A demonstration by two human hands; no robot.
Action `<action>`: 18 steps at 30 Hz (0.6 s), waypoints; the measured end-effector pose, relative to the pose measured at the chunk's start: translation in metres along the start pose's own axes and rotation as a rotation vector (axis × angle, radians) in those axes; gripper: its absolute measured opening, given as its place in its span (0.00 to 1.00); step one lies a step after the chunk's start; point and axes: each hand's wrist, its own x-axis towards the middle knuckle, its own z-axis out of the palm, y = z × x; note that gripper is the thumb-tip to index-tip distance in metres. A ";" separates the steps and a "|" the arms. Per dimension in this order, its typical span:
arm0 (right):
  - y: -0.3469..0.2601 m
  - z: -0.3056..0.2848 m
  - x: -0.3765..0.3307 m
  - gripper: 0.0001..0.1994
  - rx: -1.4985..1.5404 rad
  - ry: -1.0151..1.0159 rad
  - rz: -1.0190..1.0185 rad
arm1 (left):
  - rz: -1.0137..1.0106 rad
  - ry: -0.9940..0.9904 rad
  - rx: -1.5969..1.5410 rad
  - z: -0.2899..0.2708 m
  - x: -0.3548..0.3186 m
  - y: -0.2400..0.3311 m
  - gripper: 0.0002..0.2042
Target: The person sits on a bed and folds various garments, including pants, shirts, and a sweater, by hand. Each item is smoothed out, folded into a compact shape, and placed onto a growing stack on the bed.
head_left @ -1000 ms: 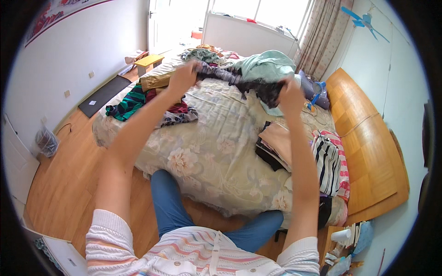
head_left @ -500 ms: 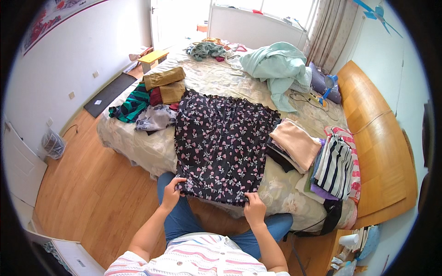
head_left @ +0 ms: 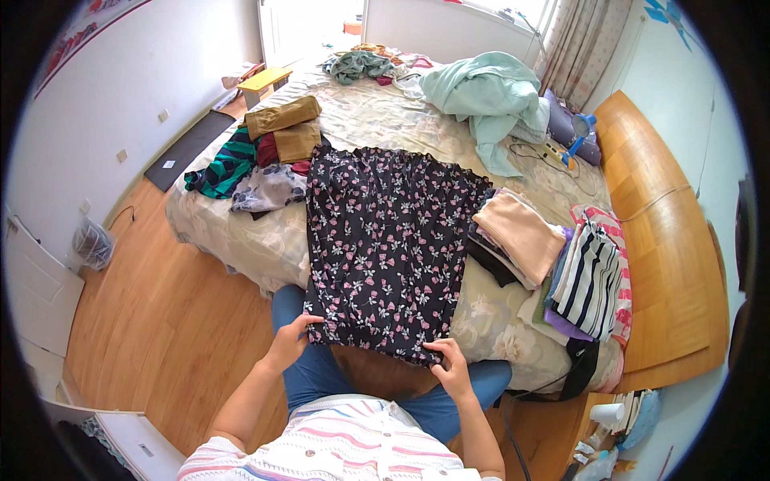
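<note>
A black skirt (head_left: 385, 248) with pink and white flowers and a ruffled far edge lies spread over the near side of the bed. Its near hem hangs past the mattress edge above my knees. At the hem's left corner, my left hand (head_left: 289, 343) pinches the cloth between thumb and fingers. My right hand (head_left: 451, 369) grips the right corner, fingers on top and thumb partly hidden. Right of the skirt sits a folded peach garment (head_left: 520, 234) on a small pile. Beyond its left edge are brown folded trousers (head_left: 297, 144) and a grey-white patterned cloth (head_left: 269, 189).
Stacked striped clothes (head_left: 592, 280) stand beside the wooden headboard (head_left: 666, 256). A mint-green blanket (head_left: 485, 100) is heaped at the far right, near a blue lamp (head_left: 583, 132) and cords. Crumpled clothes (head_left: 358, 66) lie at the bed's far end. A yellow-topped stool (head_left: 265, 78) stands beyond the bed.
Both hands still hold the hem corners. My right hand has shifted slightly down and its fingers now lie over the cloth. The whole view has tilted a little.
</note>
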 end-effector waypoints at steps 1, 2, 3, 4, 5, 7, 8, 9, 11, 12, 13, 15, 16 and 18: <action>0.002 -0.002 0.001 0.23 -0.058 -0.043 -0.043 | 0.016 0.037 0.058 -0.001 0.003 0.000 0.24; 0.000 -0.002 0.002 0.23 -0.090 -0.069 -0.074 | 0.033 0.073 0.116 -0.001 0.005 0.000 0.23; -0.003 -0.002 0.003 0.24 -0.124 -0.097 -0.107 | 0.019 0.111 0.108 0.001 0.005 -0.002 0.21; -0.006 -0.001 0.005 0.24 -0.157 -0.125 -0.141 | 0.014 0.126 0.137 0.001 0.006 -0.003 0.20; -0.005 -0.001 0.006 0.25 -0.208 -0.157 -0.177 | 0.008 0.142 0.167 0.001 0.006 -0.005 0.19; -0.009 0.000 0.007 0.25 -0.259 -0.159 -0.209 | 0.024 0.173 0.209 0.002 0.007 -0.006 0.17; -0.010 0.001 0.008 0.25 -0.284 -0.161 -0.224 | 0.044 0.190 0.221 0.003 0.008 -0.005 0.16; -0.010 0.001 0.009 0.25 -0.299 -0.155 -0.236 | 0.064 0.207 0.235 0.003 0.008 -0.003 0.15; -0.010 0.001 0.011 0.24 -0.329 -0.144 -0.260 | 0.066 0.241 0.309 0.002 0.007 0.002 0.14; -0.006 0.001 0.012 0.23 -0.352 -0.114 -0.281 | 0.066 0.258 0.345 0.001 0.006 0.004 0.13; 0.000 0.001 0.014 0.23 -0.376 -0.084 -0.302 | 0.122 0.300 0.375 0.001 0.008 0.002 0.13; 0.011 0.003 0.019 0.18 -0.402 -0.020 -0.301 | 0.233 0.380 0.432 -0.002 0.015 0.001 0.13; 0.015 0.004 0.022 0.17 -0.412 -0.015 -0.293 | 0.246 0.385 0.447 -0.003 0.018 0.004 0.13; 0.024 0.006 0.030 0.14 -0.435 -0.003 -0.278 | 0.273 0.398 0.476 -0.006 0.025 0.016 0.13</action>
